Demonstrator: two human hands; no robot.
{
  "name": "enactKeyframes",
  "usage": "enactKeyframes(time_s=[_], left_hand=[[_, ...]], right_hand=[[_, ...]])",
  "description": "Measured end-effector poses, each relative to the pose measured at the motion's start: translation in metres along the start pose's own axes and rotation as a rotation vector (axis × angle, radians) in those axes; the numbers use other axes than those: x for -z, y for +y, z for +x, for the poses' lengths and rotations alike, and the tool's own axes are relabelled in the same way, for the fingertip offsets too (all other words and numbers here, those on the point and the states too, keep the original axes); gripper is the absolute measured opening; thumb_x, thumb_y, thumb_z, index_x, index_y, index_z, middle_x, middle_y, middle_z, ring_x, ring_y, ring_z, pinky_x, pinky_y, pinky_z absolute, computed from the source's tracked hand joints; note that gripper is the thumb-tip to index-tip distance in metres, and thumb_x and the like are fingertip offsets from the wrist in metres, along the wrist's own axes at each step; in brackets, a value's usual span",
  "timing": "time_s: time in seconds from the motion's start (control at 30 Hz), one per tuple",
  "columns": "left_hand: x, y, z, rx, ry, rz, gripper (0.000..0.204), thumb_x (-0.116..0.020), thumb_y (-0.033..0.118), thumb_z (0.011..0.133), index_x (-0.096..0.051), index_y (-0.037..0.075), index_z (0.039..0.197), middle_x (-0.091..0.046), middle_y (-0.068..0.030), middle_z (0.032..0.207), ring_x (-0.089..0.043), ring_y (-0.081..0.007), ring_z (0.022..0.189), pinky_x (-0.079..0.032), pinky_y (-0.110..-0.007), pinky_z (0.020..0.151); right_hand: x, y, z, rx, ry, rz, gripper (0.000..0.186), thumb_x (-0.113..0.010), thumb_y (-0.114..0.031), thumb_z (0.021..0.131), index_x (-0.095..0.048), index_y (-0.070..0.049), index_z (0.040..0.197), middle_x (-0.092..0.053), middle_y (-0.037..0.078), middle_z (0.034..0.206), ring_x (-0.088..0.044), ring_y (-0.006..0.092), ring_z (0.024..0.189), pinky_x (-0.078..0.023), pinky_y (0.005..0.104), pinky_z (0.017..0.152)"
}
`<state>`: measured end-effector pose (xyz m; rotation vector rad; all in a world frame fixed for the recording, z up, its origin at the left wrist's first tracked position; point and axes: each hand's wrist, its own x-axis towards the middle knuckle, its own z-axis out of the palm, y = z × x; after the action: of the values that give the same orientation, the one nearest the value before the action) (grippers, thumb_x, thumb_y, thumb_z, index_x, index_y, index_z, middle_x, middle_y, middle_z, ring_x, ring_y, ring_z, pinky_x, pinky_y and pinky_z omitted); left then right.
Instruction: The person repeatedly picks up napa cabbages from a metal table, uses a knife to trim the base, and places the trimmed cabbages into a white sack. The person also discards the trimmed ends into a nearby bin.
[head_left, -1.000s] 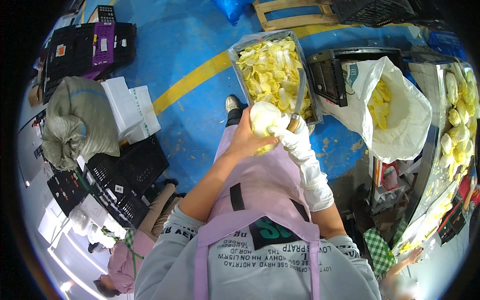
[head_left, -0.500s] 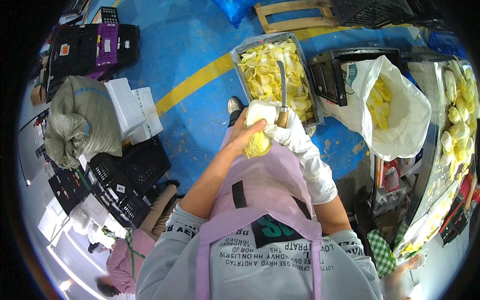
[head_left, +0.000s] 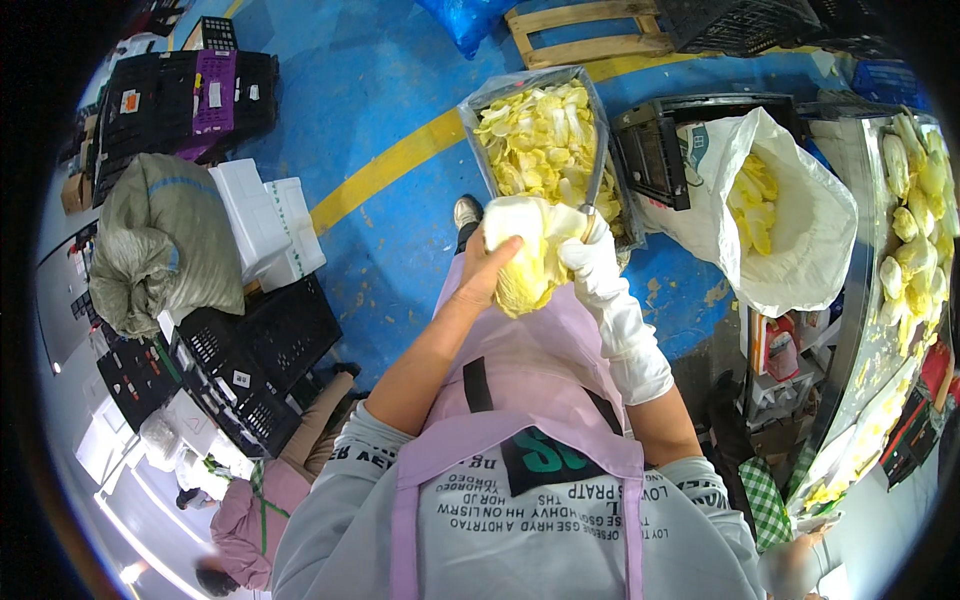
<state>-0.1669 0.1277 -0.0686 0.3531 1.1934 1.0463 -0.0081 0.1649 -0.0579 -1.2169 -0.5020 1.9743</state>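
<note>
Held in front of my apron is a pale yellow napa cabbage (head_left: pixel 518 275), its white cut base facing away from me. My bare left hand (head_left: pixel 485 275) is closed around its left side. My right hand (head_left: pixel 597 262), in a white glove, grips a knife (head_left: pixel 601 165) with a wooden handle, its curved blade pointing away from me. The same hand's fingers touch a yellow leaf (head_left: pixel 560 232) that leans out from the cabbage's right side. Just beyond the hands, a plastic-lined crate (head_left: pixel 476 142) is heaped with loose yellow leaves.
A white sack (head_left: pixel 810 270) with yellow leaves stands open beside a black crate (head_left: pixel 650 155) on the right. Farther right, a metal table (head_left: pixel 850 370) bears several cabbages. Stacked black crates (head_left: pixel 265 340), foam boxes (head_left: pixel 250 215) and a bulging sack (head_left: pixel 165 245) line the left. Other people work nearby.
The knife has swung from standing over the leaf-filled crate to the right, along its edge. My right hand has shifted slightly right, and a leaf now spreads away from the cabbage.
</note>
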Motion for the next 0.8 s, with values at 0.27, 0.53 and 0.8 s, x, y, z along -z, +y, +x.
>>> enactKeyframes(time_s=[0.27, 0.53, 0.8], left_hand=[[-0.011, 0.012, 0.003, 0.068, -0.018, -0.037, 0.051, -0.06, 0.018, 0.08, -0.041, 0.0, 0.125, -0.053, -0.0117, 0.115, -0.054, -0.0224, 0.103, -0.045, -0.034, 0.088], [-0.006, 0.017, 0.009, 0.094, 0.02, 0.035, 0.056, -0.067, 0.017, 0.077, -0.042, 0.001, 0.124, -0.054, -0.0121, 0.112, -0.055, -0.0199, 0.1, -0.045, -0.032, 0.086], [-0.025, 0.005, 0.008, -0.168, 0.215, 0.349, 0.055, -0.073, 0.005, 0.07, -0.044, 0.002, 0.117, -0.056, -0.0094, 0.105, -0.055, -0.0169, 0.096, -0.048, -0.029, 0.082]], right_hand=[[-0.029, -0.025, -0.01, -0.013, -0.06, 0.052, 0.03, -0.064, -0.007, 0.074, -0.056, -0.006, 0.103, -0.06, -0.001, 0.081, -0.054, 0.0065, 0.066, -0.044, 0.0207, 0.056], [0.006, 0.001, 0.0, -0.086, -0.128, -0.144, 0.038, -0.063, -0.005, 0.073, -0.049, -0.005, 0.109, -0.058, 0.002, 0.095, -0.053, 0.0084, 0.076, -0.046, 0.0234, 0.063], [0.005, 0.019, 0.016, 0.149, 0.041, -0.127, 0.04, -0.056, 0.005, 0.07, -0.047, -0.003, 0.108, -0.058, 0.006, 0.097, -0.055, 0.0141, 0.086, -0.046, 0.0269, 0.075]])
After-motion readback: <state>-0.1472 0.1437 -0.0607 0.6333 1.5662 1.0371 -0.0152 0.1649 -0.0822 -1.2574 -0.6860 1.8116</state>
